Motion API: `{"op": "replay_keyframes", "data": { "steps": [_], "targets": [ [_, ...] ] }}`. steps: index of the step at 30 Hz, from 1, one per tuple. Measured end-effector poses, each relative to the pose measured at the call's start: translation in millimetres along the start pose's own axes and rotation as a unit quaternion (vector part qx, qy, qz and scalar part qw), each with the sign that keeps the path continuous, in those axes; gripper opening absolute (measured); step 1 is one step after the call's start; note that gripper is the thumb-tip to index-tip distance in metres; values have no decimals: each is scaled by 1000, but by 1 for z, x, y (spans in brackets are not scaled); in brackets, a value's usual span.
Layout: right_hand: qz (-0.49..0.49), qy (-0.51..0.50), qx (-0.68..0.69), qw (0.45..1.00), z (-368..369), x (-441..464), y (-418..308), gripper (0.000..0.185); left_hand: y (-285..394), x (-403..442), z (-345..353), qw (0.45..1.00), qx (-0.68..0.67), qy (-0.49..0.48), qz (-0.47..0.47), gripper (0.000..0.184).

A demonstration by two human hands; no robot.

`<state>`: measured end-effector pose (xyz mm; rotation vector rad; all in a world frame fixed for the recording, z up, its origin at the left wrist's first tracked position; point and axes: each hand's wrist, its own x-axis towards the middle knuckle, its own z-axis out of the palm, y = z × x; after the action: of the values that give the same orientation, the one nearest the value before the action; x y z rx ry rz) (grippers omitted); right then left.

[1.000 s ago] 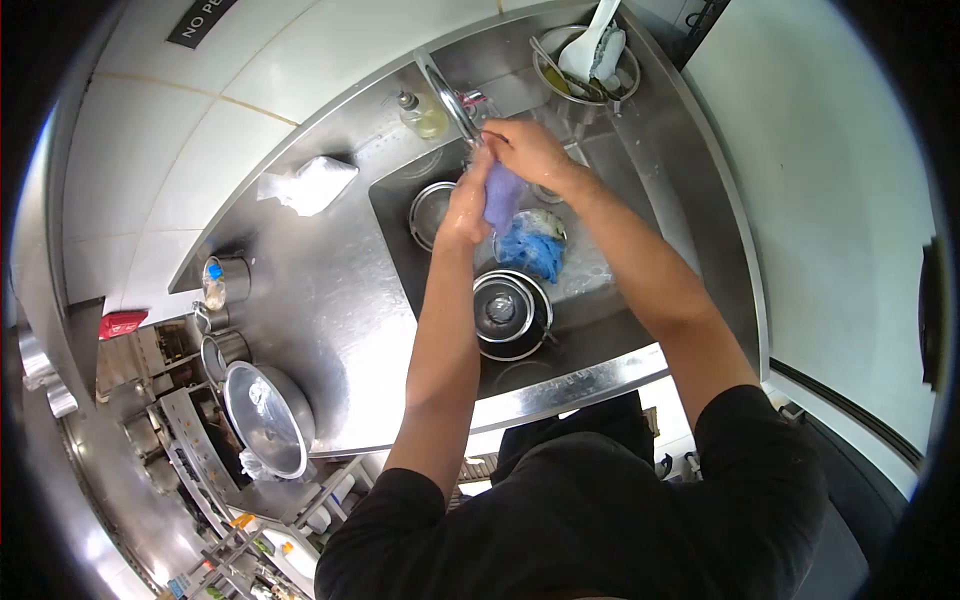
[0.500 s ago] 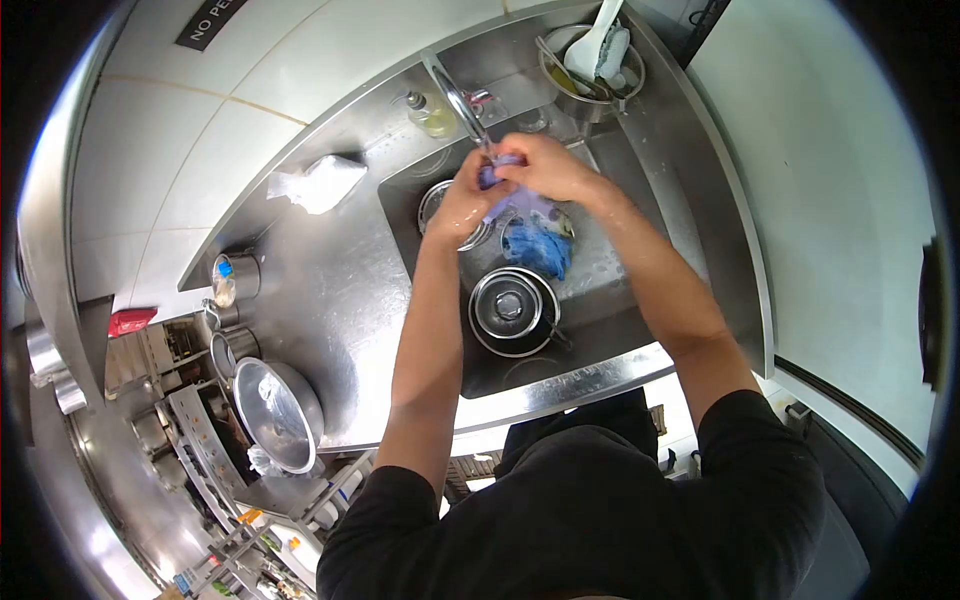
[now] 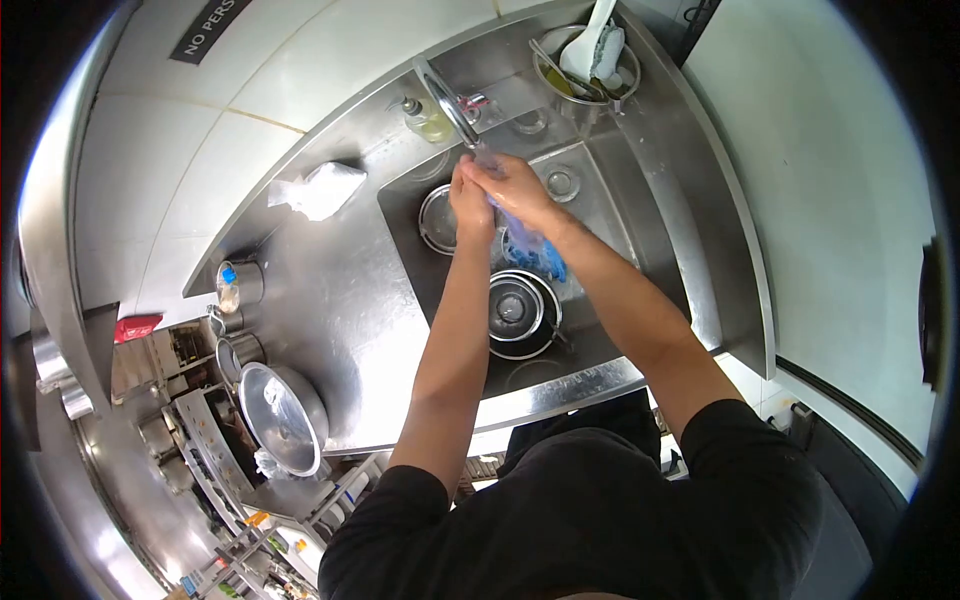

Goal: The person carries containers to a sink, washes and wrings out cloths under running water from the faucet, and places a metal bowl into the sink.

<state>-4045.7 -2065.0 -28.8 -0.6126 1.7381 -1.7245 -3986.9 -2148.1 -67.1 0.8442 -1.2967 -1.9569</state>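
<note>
Beneath the curved silver metal faucet point(image 3: 447, 100), the bare left hand point(image 3: 472, 203) and bare right hand point(image 3: 520, 190) clasp a limp, translucent purple item point(image 3: 520, 234); its lower end overlaps a crumpled blue item point(image 3: 545, 263) in the grey steel sink point(image 3: 600, 340).

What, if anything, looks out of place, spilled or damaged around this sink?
Nothing clearly stands out. The left hand and right hand hold a purple cloth-like item below the faucet, over the sink; no obvious spill or damage shows on the counter.

Purple cloth point(image 3: 519, 232) – thin, crumpled, squeezed between left hand point(image 3: 470, 202) and right hand point(image 3: 517, 190) – lower end hanging out.
</note>
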Motion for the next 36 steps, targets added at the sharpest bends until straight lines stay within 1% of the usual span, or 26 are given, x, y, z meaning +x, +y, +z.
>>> {"op": "replay_keyframes", "data": {
  "steps": [1, 2, 4, 7, 10, 13, 16, 17, 20, 21, 24, 25, 26, 27, 28, 29, 30, 31, 33, 34, 35, 36],
  "targets": [
    [-18, 30, -65, 997, 5, 3, 5, 45, 0, -5, 6, 999, -29, 14, -42, 51],
    [-32, 62, -130, 989, 9, 5, 10, 48, 3, -9, 7, 997, 9, 25, -68, 53],
    [-13, 41, -185, 982, 7, 6, 10, 46, 15, -13, 7, 989, 83, 49, -114, 59],
    [-13, 92, -246, 965, 10, 2, 14, 53, 27, -18, 6, 954, 246, -5, -169, 50],
    [109, 18, -191, 975, -3, 11, 17, 66, 22, -22, 7, 973, 54, -17, -225, 38],
    [125, -19, -109, 986, -15, 13, 27, 77, 40, -24, 5, 971, 10, -37, -236, 27],
    [222, -127, -132, 958, -43, 4, 22, 74, 71, -12, 0, 965, -121, 101, -207, 22],
    [184, -117, -36, 975, -48, -4, 16, 62, 71, -5, -16, 968, -122, 57, -210, 25],
    [158, -69, 103, 980, -50, -3, 10, 53, 63, -9, -21, 954, -28, -37, -295, 29],
    [146, -94, 122, 977, -46, 1, 13, 52, 51, -11, -16, 960, 4, -67, -270, 39],
    [75, -2, -48, 996, -12, -1, 3, 51, 33, -14, 8, 958, 36, -37, -283, 50],
    [34, 31, -93, 995, -6, -4, -3, 53, 20, -10, 4, 973, 38, -19, -227, 56],
    [-36, 44, -195, 979, -5, 1, 9, 55, 1, -5, -3, 979, 68, -19, -189, 53],
    [-106, 56, -293, 949, -1, 9, 34, 56, -19, -1, -10, 984, 99, -17, -150, 51],
    [-175, 65, -383, 905, 4, 13, 47, 58, -28, -1, -14, 985, 131, -14, -110, 49],
    [-88, 61, -325, 940, 3, 13, 38, 61, 9, -21, 13, 979, 7, 64, -195, 45],
    [1, 57, -265, 963, -1, 15, 28, 63, 10, -21, 12, 979, -2, 43, -202, 42],
    [90, 52, -201, 974, -3, 15, 21, 66, 5, -20, 7, 977, -10, 22, -210, 40],
    [133, 64, -89, 985, -7, 36, 64, 71, 15, -24, 9, 972, -10, -19, -235, 30],
    [154, 68, -33, 985, -10, 42, 82, 73, 38, -32, 21, 967, -2, -37, -251, 24],
    [202, 2, 24, 979, -20, 33, 68, 79, 51, -36, 23, 962, 6, -53, -267, 20],
    [219, -32, 20, 975, -26, 23, 60, 77, 55, -34, 20, 966, -40, -39, -253, 18]
  ]
}}
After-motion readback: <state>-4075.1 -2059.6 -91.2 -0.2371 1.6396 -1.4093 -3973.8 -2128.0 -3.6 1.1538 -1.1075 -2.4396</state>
